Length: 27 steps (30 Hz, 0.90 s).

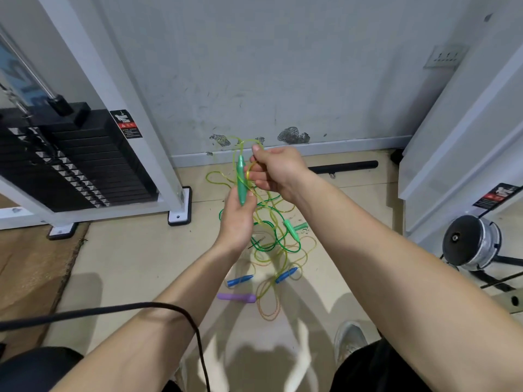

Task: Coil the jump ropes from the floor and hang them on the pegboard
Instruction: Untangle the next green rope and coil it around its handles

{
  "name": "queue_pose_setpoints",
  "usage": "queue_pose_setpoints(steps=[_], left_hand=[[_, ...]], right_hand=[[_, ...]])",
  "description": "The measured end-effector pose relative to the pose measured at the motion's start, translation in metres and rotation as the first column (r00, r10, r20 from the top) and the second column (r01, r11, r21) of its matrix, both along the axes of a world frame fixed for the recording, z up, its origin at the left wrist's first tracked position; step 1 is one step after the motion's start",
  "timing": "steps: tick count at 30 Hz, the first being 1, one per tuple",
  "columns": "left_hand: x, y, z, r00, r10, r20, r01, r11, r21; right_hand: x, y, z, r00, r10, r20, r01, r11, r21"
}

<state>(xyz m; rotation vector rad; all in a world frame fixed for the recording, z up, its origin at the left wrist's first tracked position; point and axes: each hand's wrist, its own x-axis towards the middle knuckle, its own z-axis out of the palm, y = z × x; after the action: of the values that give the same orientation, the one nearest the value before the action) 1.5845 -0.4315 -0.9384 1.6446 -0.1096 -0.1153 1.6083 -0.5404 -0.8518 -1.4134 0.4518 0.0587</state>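
Two bare arms reach out over the floor, and everything here places itself by the tangle of jump ropes lying on it. On the near side of the tangle sits a purple handle, with two blue handles just beyond it. A loose green pair lies at the tangle's right edge. Above the tangle, the left hand grips a green handle round its lower end, long axis upright. Just beyond it and to its right, the right hand pinches a loop of yellow-green cord between thumb and curled fingers (the slack trails down into the tangle). The next wrap, I'd judge, turns on this: the cord lies right of the handle, so the right hand is the nearer to feed it across. Past the tangle stands the wall, with no pegboard in sight.
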Motion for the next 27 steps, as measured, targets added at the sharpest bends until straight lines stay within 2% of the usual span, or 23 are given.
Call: queue_pose_setpoints(steps=[3, 6, 8, 11, 13, 16, 20, 22, 24, 25, 27], left_hand=[[0.006, 0.002, 0.007, 0.995, 0.097, -0.011, -0.098, 0.994, -0.046], [0.011, 0.005, 0.007, 0.982, 0.184, 0.037, -0.186, 0.982, 0.034], [0.012, 0.007, 0.009, 0.995, 0.098, 0.031, -0.098, 0.995, 0.026], [0.004, 0.003, 0.011, 0.986, -0.162, -0.048, 0.15, 0.97, -0.189], [-0.004, 0.002, 0.013, 0.963, -0.241, -0.121, 0.211, 0.952, -0.219], [-0.008, 0.005, 0.013, 0.923, -0.277, -0.266, 0.186, 0.929, -0.32], [0.002, 0.018, 0.041, 0.854, -0.31, -0.418, 0.035, 0.836, -0.548], [0.009, 0.023, 0.056, 0.794, -0.393, -0.463, 0.0, 0.763, -0.646], [0.014, 0.026, 0.07, 0.746, -0.467, -0.475, -0.025, 0.693, -0.721], [0.015, 0.027, 0.078, 0.727, -0.496, -0.474, -0.041, 0.658, -0.752], [0.017, 0.027, 0.093, 0.702, -0.541, -0.462, -0.065, 0.598, -0.799]], right_hand=[[0.001, 0.0, 0.006, 1.0, -0.002, 0.017, 0.003, 1.0, -0.006], [0.001, -0.002, 0.01, 0.999, -0.028, 0.028, 0.027, 1.0, 0.01], [0.001, -0.004, 0.012, 0.998, -0.045, 0.033, 0.044, 0.998, 0.037], [0.0, -0.004, 0.011, 0.998, -0.059, 0.038, 0.057, 0.997, 0.06], [0.0, -0.007, 0.009, 0.995, -0.086, 0.043, 0.084, 0.996, 0.041], [-0.003, -0.02, 0.003, 0.989, -0.142, 0.032, 0.145, 0.986, -0.089], [-0.015, -0.044, -0.045, 0.951, -0.308, 0.018, 0.292, 0.882, -0.37], [-0.027, -0.046, -0.082, 0.963, -0.256, -0.082, 0.204, 0.894, -0.399], [-0.039, -0.04, -0.115, 0.985, -0.044, -0.168, -0.031, 0.908, -0.418], [-0.044, -0.034, -0.129, 0.975, 0.11, -0.195, -0.191, 0.865, -0.464], [-0.05, -0.019, -0.157, 0.888, 0.344, -0.306, -0.46, 0.696, -0.552]])
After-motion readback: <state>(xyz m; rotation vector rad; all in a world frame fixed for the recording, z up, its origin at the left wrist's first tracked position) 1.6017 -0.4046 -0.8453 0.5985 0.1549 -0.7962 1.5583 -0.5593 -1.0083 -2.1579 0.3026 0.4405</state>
